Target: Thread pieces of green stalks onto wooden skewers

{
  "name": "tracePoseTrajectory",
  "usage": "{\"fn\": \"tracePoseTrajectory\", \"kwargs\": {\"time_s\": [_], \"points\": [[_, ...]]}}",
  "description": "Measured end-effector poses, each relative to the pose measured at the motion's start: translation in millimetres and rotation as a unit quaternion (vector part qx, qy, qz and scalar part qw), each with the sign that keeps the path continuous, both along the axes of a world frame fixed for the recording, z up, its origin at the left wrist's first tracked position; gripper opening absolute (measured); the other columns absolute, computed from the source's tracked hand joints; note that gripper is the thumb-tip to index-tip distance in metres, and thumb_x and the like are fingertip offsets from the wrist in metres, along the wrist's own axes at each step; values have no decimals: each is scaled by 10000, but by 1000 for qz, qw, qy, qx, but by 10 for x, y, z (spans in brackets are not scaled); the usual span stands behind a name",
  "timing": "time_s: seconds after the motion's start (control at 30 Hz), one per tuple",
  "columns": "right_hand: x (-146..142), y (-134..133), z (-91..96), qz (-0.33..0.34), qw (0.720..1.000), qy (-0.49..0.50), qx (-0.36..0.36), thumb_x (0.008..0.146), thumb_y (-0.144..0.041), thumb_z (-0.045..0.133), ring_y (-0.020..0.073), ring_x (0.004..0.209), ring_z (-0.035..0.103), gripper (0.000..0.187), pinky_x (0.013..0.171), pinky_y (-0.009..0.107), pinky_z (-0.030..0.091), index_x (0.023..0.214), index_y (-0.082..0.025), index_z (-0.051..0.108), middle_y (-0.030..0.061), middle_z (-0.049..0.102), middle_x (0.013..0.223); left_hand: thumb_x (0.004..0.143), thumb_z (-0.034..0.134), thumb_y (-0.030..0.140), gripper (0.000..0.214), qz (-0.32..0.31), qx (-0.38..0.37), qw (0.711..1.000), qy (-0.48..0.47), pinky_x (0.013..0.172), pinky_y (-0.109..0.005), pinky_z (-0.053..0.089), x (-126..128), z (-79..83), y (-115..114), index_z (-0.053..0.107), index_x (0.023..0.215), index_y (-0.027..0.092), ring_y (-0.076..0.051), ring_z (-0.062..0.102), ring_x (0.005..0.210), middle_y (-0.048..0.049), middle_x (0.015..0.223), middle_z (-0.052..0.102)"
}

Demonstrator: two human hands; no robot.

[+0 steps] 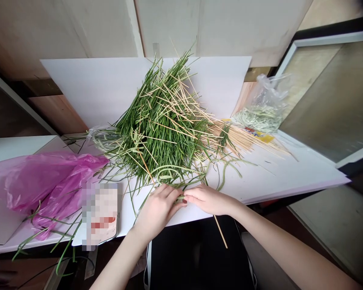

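**Past Bare Forearms (266,237), a Green Stalk (180,197) Pinched Tight**

Reaching in from seven and four o'clock to a close two-handed pinch. Gripping the green stalk between thumb and fingers of the left hand (161,203); closed just beside it with the right hand (204,198), exact hold partly hidden. Likely to snap or bruise if bent sharply there.

At four o'clock, jutting from under the right hand past the edge of the white tabletop (290,173): a bamboo skewer (220,231). Cannot tell whether held; easily knocked down by a wrist.

At twelve, just beyond the fingers: pale green strands (224,173), then a heap of chive-like leaves (175,149) strewn with skewers. Liable to slump if tugged by a tangled strand; liable to prick, with tips pointing many ways.

Toward two: a fanned skewer bundle (248,139), easily scattered, then a clear plastic bag (264,100).

Around nine: a smartphone (103,213) near the edge, beside a pink plastic bag (53,179). Could fall if brushed by the left forearm.
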State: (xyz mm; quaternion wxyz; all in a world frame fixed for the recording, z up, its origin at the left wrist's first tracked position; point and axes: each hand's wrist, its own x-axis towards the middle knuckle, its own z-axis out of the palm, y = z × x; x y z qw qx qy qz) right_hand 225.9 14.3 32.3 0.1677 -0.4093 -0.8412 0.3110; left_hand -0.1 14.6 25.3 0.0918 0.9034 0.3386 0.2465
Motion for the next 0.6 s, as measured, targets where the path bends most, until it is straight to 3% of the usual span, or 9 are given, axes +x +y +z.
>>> {"fn": "tracePoseTrajectory", "kwargs": {"time_s": [0.1,0.17,0.27,0.4,0.5,0.6], "points": [[-26,27,30,27,1000,3,-13,1090,-190,482,160,693,609,374,654,262,420,780,-183,692,-6,665,725,1071,470,428,378,-18,50,996,73,732,-378,497,50,4,9,696,899,178,-275,638,827,-86,848,710],[-16,55,55,48,999,6,-14,1091,-164,469,155,710,625,386,682,258,446,776,-183,692,-10,669,734,1091,403,425,447,-27,44,995,87,690,-357,463,42,10,14,705,868,181,-264,627,780,-77,791,684],[24,57,89,79,997,4,7,1064,-112,508,136,673,606,338,652,236,439,793,-192,695,-39,650,713,1099,390,435,445,-36,-23,997,69,670,-323,422,-12,25,-6,749,966,207,-241,618,746,-57,774,668],[57,-75,83,102,991,-5,82,1031,-62,569,106,633,598,275,603,196,421,821,-200,679,-68,646,707,1098,410,449,417,-53,-182,982,-21,726,-295,411,-38,16,-119,755,996,239,-206,607,763,-36,814,658],[63,-211,23,84,979,-20,184,1006,-50,588,125,626,582,246,572,231,390,810,-180,657,-34,667,727,1082,422,513,470,-30,-328,935,-133,652,-271,360,32,-8,-265,644,814,199,-156,477,640,14,680,525],[77,-309,-56,68,950,-33,302,1038,-101,550,166,622,545,299,550,301,325,764,-175,646,7,647,687,1015,472,657,549,10,-474,846,-246,531,-274,227,166,-30,-444,423,684,222,-116,247,519,77,552,319]]}}
